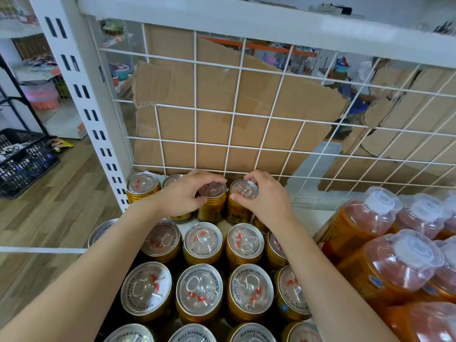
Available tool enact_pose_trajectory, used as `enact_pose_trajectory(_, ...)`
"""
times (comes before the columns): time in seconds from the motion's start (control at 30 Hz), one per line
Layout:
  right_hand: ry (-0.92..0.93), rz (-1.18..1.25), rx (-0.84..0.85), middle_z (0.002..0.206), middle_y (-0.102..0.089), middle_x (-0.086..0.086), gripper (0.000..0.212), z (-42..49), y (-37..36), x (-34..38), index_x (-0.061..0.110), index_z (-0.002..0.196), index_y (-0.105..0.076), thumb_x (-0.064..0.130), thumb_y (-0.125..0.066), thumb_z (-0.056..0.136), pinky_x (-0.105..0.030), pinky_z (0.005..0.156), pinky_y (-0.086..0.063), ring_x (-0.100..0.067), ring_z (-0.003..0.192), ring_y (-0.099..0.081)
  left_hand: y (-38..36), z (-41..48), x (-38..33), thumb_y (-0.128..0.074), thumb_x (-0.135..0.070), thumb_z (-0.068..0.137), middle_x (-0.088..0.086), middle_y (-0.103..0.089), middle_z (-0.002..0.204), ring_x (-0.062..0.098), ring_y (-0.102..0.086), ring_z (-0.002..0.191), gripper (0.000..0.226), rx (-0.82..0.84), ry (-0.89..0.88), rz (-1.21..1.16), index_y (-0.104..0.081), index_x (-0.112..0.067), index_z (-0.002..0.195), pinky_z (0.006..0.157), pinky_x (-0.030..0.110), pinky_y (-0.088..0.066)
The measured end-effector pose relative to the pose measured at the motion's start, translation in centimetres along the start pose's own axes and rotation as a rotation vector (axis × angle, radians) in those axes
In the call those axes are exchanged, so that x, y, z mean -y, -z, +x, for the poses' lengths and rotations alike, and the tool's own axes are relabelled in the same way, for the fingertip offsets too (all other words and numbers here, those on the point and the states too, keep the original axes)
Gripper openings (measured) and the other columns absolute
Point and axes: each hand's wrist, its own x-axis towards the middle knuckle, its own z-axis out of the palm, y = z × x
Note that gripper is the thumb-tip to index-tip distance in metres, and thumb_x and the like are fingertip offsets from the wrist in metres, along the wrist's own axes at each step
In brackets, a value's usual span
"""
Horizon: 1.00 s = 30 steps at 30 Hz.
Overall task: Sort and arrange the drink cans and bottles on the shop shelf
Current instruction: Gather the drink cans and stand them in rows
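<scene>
Several gold cans with silver pull-tab lids stand in rows on the white shelf. In the back row, my left hand grips the rim of one gold can from above. Beside it, my right hand grips the top of the neighbouring gold can, fingers curled round its lid. Both cans stand upright close to the wire grid. Nearer rows of gold cans sit below my forearms.
Shrink-wrapped orange drink bottles with pale caps fill the right side. A white wire grid backs the shelf, with cardboard behind it. A white slotted upright stands left; a black basket lies on the wood floor.
</scene>
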Motion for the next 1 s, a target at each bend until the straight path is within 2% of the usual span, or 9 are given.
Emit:
enact_pose_trajectory(0.03, 0.003, 0.000, 0.002, 0.109, -0.059, 0.003, 0.051, 0.0, 0.0, 0.0, 0.023, 0.113, -0.056, 0.053, -0.070, 0.073, -0.032, 0.078, -0.048, -0.015, 0.098, -0.057, -0.1, 0.0, -0.1, -0.056, -0.018, 0.082, -0.004, -0.050, 0.125, 0.007, -0.045, 0.110, 0.047, -0.048, -0.016, 0.000, -0.048, -0.036, 0.125, 0.093, 0.016, -0.038)
enact_pose_trajectory(0.1, 0.010, 0.014, 0.005, 0.110, -0.059, 0.003, 0.052, 0.0, 0.0, -0.1, 0.023, 0.113, -0.056, 0.052, -0.071, 0.073, -0.033, 0.079, -0.048, -0.016, 0.099, -0.056, -0.2, 0.0, -0.3, -0.066, -0.034, 0.078, -0.005, -0.052, 0.115, 0.008, -0.049, 0.104, 0.044, -0.167, -0.031, 0.039, -0.057, -0.025, 0.119, 0.089, 0.022, -0.042)
enact_pose_trajectory(0.17, 0.015, 0.027, 0.007, 0.110, -0.059, 0.002, 0.052, -0.1, 0.1, -0.1, 0.023, 0.113, -0.055, 0.051, -0.071, 0.073, -0.035, 0.081, -0.049, -0.016, 0.100, -0.056, -0.2, 0.1, -0.6, -0.076, -0.041, 0.072, -0.004, -0.051, 0.108, 0.013, -0.052, 0.100, 0.051, -0.265, -0.012, 0.139, -0.060, -0.020, 0.116, 0.087, 0.033, -0.046)
enact_pose_trajectory(0.23, 0.022, 0.037, 0.019, 0.112, -0.057, 0.003, 0.053, -0.1, 0.2, 0.0, 0.023, 0.115, -0.055, 0.050, -0.072, 0.073, -0.034, 0.081, -0.049, -0.015, 0.100, -0.056, -0.3, 0.2, -0.8, -0.076, -0.045, 0.069, -0.002, -0.053, 0.108, 0.015, -0.053, 0.099, 0.059, -0.292, 0.033, 0.210, -0.059, -0.019, 0.119, 0.084, 0.036, -0.048)
enact_pose_trajectory(0.43, 0.039, 0.055, 0.035, 0.115, -0.054, 0.003, 0.049, -0.2, 0.3, -0.1, 0.025, 0.118, -0.053, 0.041, -0.073, 0.076, -0.027, 0.081, -0.044, -0.013, 0.103, -0.054, -0.2, 0.0, -0.5, -0.073, -0.031, 0.078, -0.002, -0.054, 0.123, 0.016, -0.052, 0.112, 0.059, -0.200, 0.044, 0.124, -0.049, -0.024, 0.132, 0.096, 0.036, -0.044)
enact_pose_trajectory(0.6, 0.016, 0.101, 0.034, 0.110, -0.054, 0.001, 0.048, -0.1, 0.2, -0.3, 0.023, 0.115, -0.055, 0.039, -0.074, 0.074, -0.031, 0.084, -0.045, -0.015, 0.102, -0.053, -0.1, -0.2, -0.2, -0.065, -0.014, 0.085, -0.003, -0.051, 0.133, 0.009, -0.048, 0.118, 0.056, -0.120, 0.001, 0.057, -0.044, -0.024, 0.136, 0.095, 0.018, -0.035)
enact_pose_trajectory(0.7, 0.013, 0.083, 0.043, 0.109, -0.055, 0.002, 0.048, -0.1, 0.2, -0.4, 0.024, 0.115, -0.055, 0.041, -0.074, 0.074, -0.030, 0.084, -0.045, -0.014, 0.102, -0.052, -0.3, -0.2, -0.1, -0.067, -0.017, 0.084, -0.004, -0.050, 0.131, 0.004, -0.045, 0.113, 0.057, -0.129, -0.038, 0.079, -0.043, -0.024, 0.135, 0.092, 0.016, -0.034)
enact_pose_trajectory(0.8, 0.017, 0.084, 0.038, 0.109, -0.055, 0.003, 0.047, -0.1, 0.2, -0.4, 0.025, 0.114, -0.055, 0.041, -0.074, 0.074, -0.030, 0.084, -0.044, -0.013, 0.101, -0.053, -0.5, -0.1, 0.0, -0.073, -0.030, 0.078, -0.007, -0.050, 0.126, 0.008, -0.046, 0.114, 0.061, -0.183, -0.026, 0.137, -0.047, -0.024, 0.132, 0.093, 0.024, -0.040)
enact_pose_trajectory(1.0, 0.036, 0.095, 0.029, 0.108, -0.056, 0.004, 0.045, -0.1, 0.2, -0.5, 0.024, 0.111, -0.056, 0.039, -0.075, 0.073, -0.030, 0.083, -0.046, -0.011, 0.098, -0.053, -0.5, 0.1, -0.3, -0.073, -0.024, 0.078, -0.005, -0.049, 0.129, 0.011, -0.045, 0.118, 0.061, -0.166, -0.012, 0.114, -0.046, -0.026, 0.133, 0.096, 0.023, -0.039)
